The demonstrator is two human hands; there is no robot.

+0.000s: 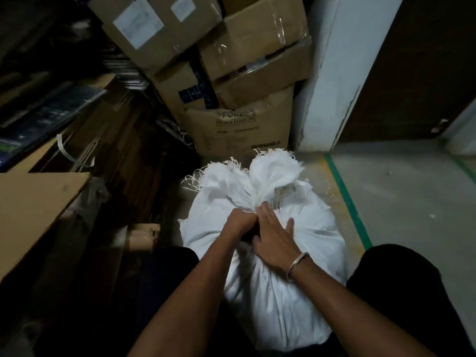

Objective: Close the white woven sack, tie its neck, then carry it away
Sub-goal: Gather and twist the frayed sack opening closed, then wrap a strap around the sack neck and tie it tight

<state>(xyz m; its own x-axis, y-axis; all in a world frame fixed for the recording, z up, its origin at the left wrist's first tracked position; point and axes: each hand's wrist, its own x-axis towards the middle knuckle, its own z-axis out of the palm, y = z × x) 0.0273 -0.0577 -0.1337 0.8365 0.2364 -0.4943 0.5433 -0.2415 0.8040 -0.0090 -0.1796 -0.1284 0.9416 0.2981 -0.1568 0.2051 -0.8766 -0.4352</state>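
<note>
A full white woven sack point(304, 253) lies on the floor between my knees, its mouth pointing away from me. The neck is gathered into two frayed bunches point(260, 176) that fan out beyond my hands. My left hand point(238, 221) is clenched on the gathered neck fabric. My right hand point(274, 237), with a metal bangle at the wrist, rests flat on the sack just behind the neck, fingers spread and touching the left hand. Whether a knot holds the neck is hidden by my hands.
Stacked cardboard boxes point(239, 124) stand right behind the sack. A white pillar point(327, 86) and dark door point(417, 73) are at the right. A green floor line point(347, 199) borders open concrete floor on the right. Dark shelves and a flat cardboard sheet point(33, 210) crowd the left.
</note>
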